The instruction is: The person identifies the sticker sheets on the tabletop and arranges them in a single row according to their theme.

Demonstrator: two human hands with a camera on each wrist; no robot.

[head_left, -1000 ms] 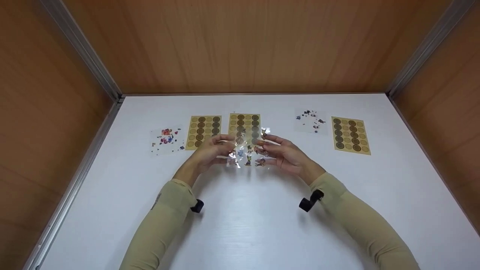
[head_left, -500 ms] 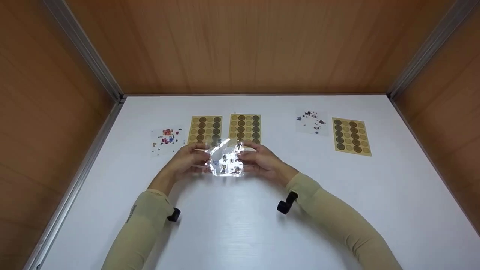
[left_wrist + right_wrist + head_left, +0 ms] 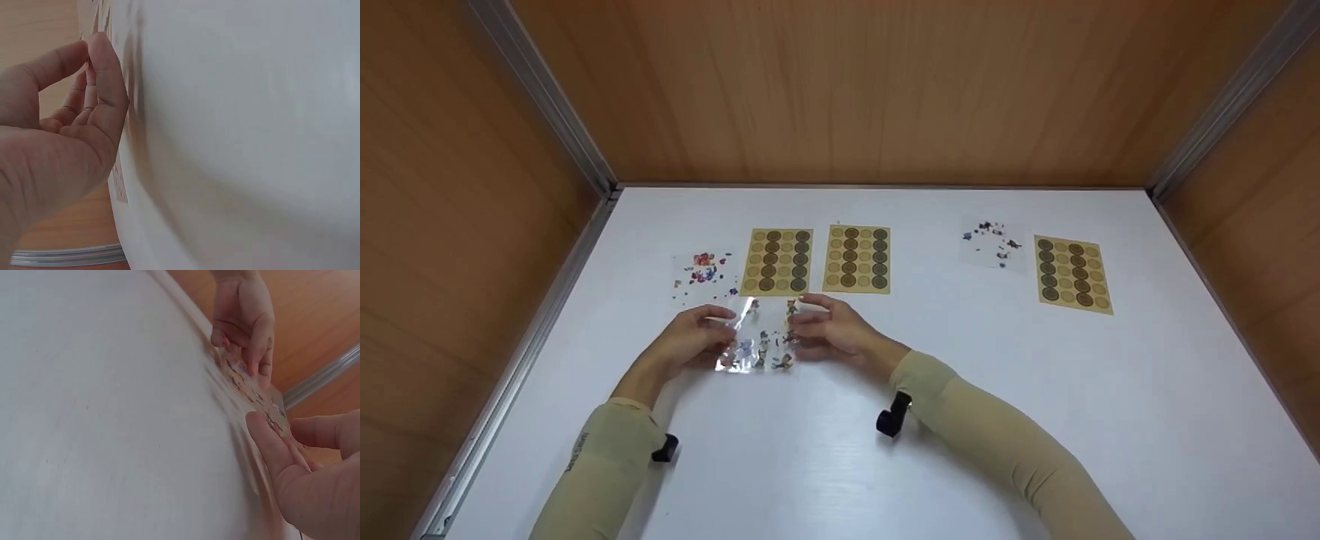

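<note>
— Grip?
— Left hand (image 3: 688,337) and right hand (image 3: 840,330) pinched opposite edges of a clear, square, figure-printed plastic sheet (image 3: 769,337) above the white counter (image 3: 780,465).
— Step?
— Apparently positioning; the next move likely called for level lowering.

A sticker sheet (image 3: 769,337) is between the left hand (image 3: 686,341) and right hand (image 3: 840,330), nearer than the left card (image 3: 777,262) and middle card (image 3: 856,259). Left of those on the worktop (image 3: 1110,390) lies another sheet (image 3: 705,275); over to the right, a third sheet (image 3: 991,241), then the right card (image 3: 1073,274).
</note>
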